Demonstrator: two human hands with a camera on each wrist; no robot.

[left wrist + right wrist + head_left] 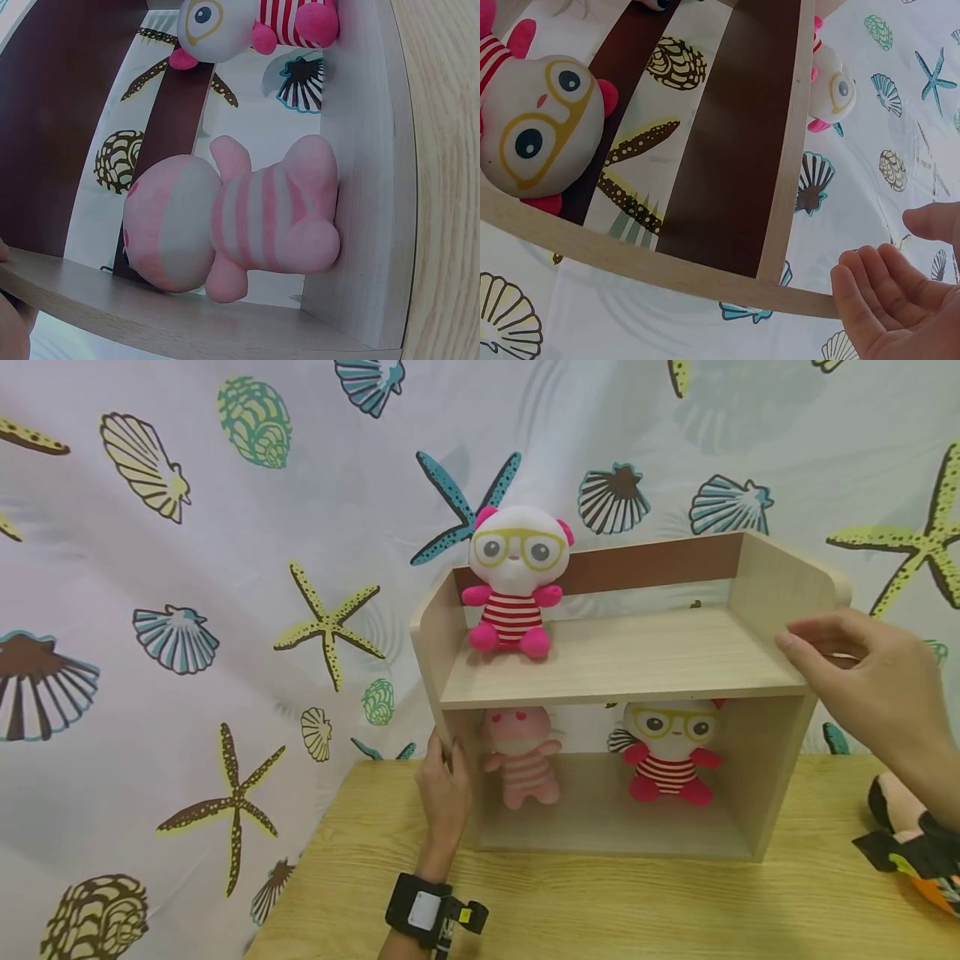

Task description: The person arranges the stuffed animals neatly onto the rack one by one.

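A two-level light-wood shelf (630, 656) stands on the table. My left hand (446, 789) grips the edge of its left side panel, low down. Beside the upper right panel is my right hand (873, 685), its fingers loosely bent and nothing held; in the right wrist view the fingertips (847, 262) come close to the wooden edge. A panda plush (513, 581) with yellow glasses sits on the upper level at the left. Below, a pink striped plush (225, 217) leans at the left and a second panda plush (670, 752) sits at the right.
At the table's right edge lies another plush (911, 852) in black and orange, partly behind my right forearm. A white curtain with shells and starfish (326, 625) hangs behind the shelf. The wood-grain table (600, 902) extends in front.
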